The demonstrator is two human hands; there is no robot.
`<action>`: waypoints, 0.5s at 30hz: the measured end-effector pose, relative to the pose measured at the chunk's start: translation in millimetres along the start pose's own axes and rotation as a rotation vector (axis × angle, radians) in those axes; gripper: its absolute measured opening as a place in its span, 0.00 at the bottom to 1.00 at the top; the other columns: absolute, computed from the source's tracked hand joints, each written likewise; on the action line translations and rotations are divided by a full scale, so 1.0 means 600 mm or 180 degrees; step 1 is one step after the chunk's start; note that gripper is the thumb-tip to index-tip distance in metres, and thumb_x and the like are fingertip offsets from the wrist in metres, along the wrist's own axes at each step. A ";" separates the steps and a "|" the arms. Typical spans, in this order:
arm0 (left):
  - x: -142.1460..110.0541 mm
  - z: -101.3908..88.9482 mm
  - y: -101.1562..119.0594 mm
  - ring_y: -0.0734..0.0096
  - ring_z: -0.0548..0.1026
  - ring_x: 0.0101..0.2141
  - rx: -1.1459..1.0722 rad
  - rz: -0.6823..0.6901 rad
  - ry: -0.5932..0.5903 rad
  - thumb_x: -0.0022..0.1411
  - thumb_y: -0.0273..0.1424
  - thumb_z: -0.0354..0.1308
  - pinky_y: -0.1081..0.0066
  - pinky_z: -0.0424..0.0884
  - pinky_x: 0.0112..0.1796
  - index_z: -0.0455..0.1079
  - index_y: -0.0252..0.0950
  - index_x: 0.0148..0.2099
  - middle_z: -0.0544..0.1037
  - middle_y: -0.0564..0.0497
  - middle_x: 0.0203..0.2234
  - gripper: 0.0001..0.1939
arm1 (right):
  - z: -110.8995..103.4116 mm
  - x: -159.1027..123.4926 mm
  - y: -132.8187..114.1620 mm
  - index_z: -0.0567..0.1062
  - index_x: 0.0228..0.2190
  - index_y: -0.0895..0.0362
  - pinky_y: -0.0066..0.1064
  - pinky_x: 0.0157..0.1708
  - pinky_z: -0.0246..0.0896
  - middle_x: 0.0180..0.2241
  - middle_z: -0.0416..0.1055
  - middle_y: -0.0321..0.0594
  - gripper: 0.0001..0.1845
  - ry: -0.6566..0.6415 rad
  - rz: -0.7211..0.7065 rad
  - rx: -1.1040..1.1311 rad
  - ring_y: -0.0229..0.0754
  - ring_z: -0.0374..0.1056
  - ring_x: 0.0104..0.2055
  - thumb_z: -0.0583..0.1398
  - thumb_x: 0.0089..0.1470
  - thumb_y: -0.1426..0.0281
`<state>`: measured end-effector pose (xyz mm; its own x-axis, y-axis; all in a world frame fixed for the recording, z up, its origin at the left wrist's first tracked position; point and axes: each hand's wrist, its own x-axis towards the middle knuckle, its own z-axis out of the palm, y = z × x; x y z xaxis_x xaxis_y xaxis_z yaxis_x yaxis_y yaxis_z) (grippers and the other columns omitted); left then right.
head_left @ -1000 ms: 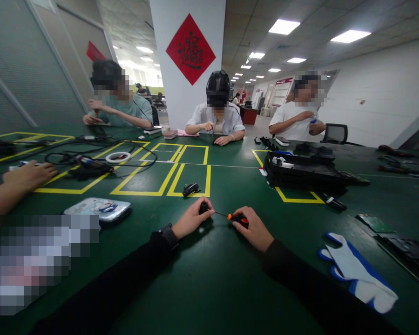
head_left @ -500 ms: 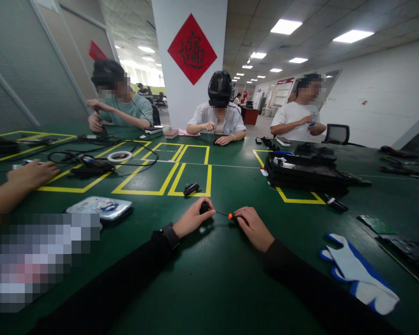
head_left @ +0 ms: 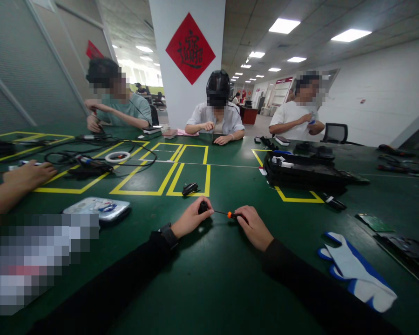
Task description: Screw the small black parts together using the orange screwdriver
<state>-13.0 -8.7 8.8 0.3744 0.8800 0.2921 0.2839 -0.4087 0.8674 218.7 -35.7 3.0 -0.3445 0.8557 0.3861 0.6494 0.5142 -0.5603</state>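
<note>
My right hand (head_left: 255,227) is closed around the handle of a screwdriver (head_left: 229,214), black with an orange collar. Its thin shaft points left and reaches my left hand (head_left: 192,218). Between the fingers of that hand is a small black rounded part (head_left: 203,207), whose kind I cannot make out. The shaft's tip meets the fingers beside this part; whether it sits in a screw is hidden. Just beyond my left hand, a small black device (head_left: 190,189) lies inside a yellow taped rectangle (head_left: 208,179) on the green table (head_left: 209,288).
At right are a white and blue glove (head_left: 358,270), a green circuit board (head_left: 375,223) and a stack of black casings (head_left: 300,170). A tin case (head_left: 97,208), a tape roll (head_left: 118,157) and a co-worker's hand (head_left: 31,176) are at left. Three people are across the table.
Both hands keep their hold on the black part and the screwdriver with almost no movement. The whole view has shifted very slightly.
</note>
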 end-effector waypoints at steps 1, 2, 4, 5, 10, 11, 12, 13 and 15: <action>0.000 0.000 0.000 0.72 0.66 0.32 -0.0011 0.0000 -0.0002 0.57 0.35 0.52 0.71 0.63 0.36 0.61 0.35 0.37 0.67 0.53 0.30 0.09 | 0.000 0.000 0.000 0.70 0.36 0.57 0.38 0.45 0.55 0.37 0.66 0.42 0.10 0.0000 -0.0006 0.0003 0.43 0.59 0.43 0.50 0.55 0.73; 0.000 0.000 0.001 0.72 0.66 0.32 -0.0015 -0.0006 0.0003 0.57 0.35 0.52 0.71 0.63 0.36 0.61 0.35 0.36 0.67 0.53 0.30 0.09 | -0.001 0.000 -0.001 0.69 0.37 0.57 0.37 0.45 0.55 0.37 0.65 0.42 0.09 0.0005 -0.0011 0.0012 0.43 0.59 0.42 0.51 0.55 0.74; 0.000 0.000 0.001 0.72 0.66 0.32 -0.0011 -0.0026 0.0018 0.56 0.35 0.52 0.71 0.63 0.36 0.61 0.35 0.36 0.67 0.53 0.30 0.09 | -0.002 0.000 -0.003 0.69 0.37 0.57 0.37 0.44 0.56 0.37 0.65 0.42 0.09 0.0025 -0.0014 0.0029 0.43 0.59 0.42 0.53 0.53 0.74; -0.001 0.000 0.002 0.72 0.66 0.32 -0.0008 -0.0035 0.0024 0.56 0.35 0.52 0.71 0.63 0.36 0.61 0.35 0.36 0.67 0.53 0.30 0.09 | -0.002 -0.001 -0.004 0.68 0.37 0.57 0.37 0.43 0.56 0.37 0.65 0.42 0.09 0.0036 -0.0012 0.0036 0.43 0.59 0.42 0.54 0.52 0.74; -0.001 0.000 0.004 0.72 0.66 0.31 -0.0010 -0.0059 0.0032 0.56 0.35 0.52 0.71 0.63 0.35 0.62 0.35 0.36 0.68 0.53 0.29 0.09 | -0.003 -0.002 -0.007 0.67 0.39 0.56 0.38 0.44 0.56 0.39 0.65 0.42 0.11 0.0052 0.0071 0.0085 0.44 0.60 0.43 0.56 0.51 0.72; -0.001 0.000 0.004 0.73 0.66 0.31 -0.0008 -0.0063 0.0039 0.56 0.35 0.52 0.71 0.63 0.35 0.62 0.35 0.36 0.68 0.53 0.29 0.09 | -0.003 -0.002 -0.006 0.67 0.41 0.56 0.38 0.44 0.56 0.40 0.65 0.43 0.12 0.0060 0.0097 0.0095 0.44 0.59 0.43 0.56 0.52 0.71; -0.001 0.000 0.004 0.73 0.66 0.30 -0.0010 -0.0063 0.0047 0.56 0.35 0.52 0.71 0.64 0.35 0.62 0.35 0.36 0.68 0.53 0.29 0.09 | -0.003 -0.002 -0.006 0.67 0.41 0.56 0.38 0.45 0.55 0.40 0.65 0.43 0.12 0.0062 0.0109 0.0099 0.43 0.59 0.44 0.54 0.53 0.71; -0.001 0.000 0.004 0.73 0.66 0.30 -0.0018 -0.0057 0.0058 0.56 0.35 0.52 0.71 0.64 0.35 0.62 0.35 0.36 0.68 0.53 0.29 0.09 | -0.003 -0.001 -0.005 0.68 0.41 0.56 0.38 0.45 0.55 0.40 0.65 0.43 0.12 0.0051 0.0101 0.0097 0.43 0.59 0.44 0.52 0.55 0.71; -0.001 0.000 0.003 0.73 0.66 0.30 -0.0043 -0.0047 0.0058 0.56 0.35 0.53 0.70 0.64 0.35 0.62 0.35 0.36 0.68 0.53 0.29 0.08 | -0.002 0.000 -0.003 0.70 0.39 0.56 0.38 0.46 0.54 0.38 0.66 0.42 0.12 0.0012 0.0032 0.0076 0.43 0.59 0.43 0.49 0.57 0.72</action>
<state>-12.5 -9.8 10.0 0.3541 0.8903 0.2863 0.2772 -0.3923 0.8771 218.2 -36.8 5.0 -0.3354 0.8607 0.3830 0.6365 0.5068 -0.5814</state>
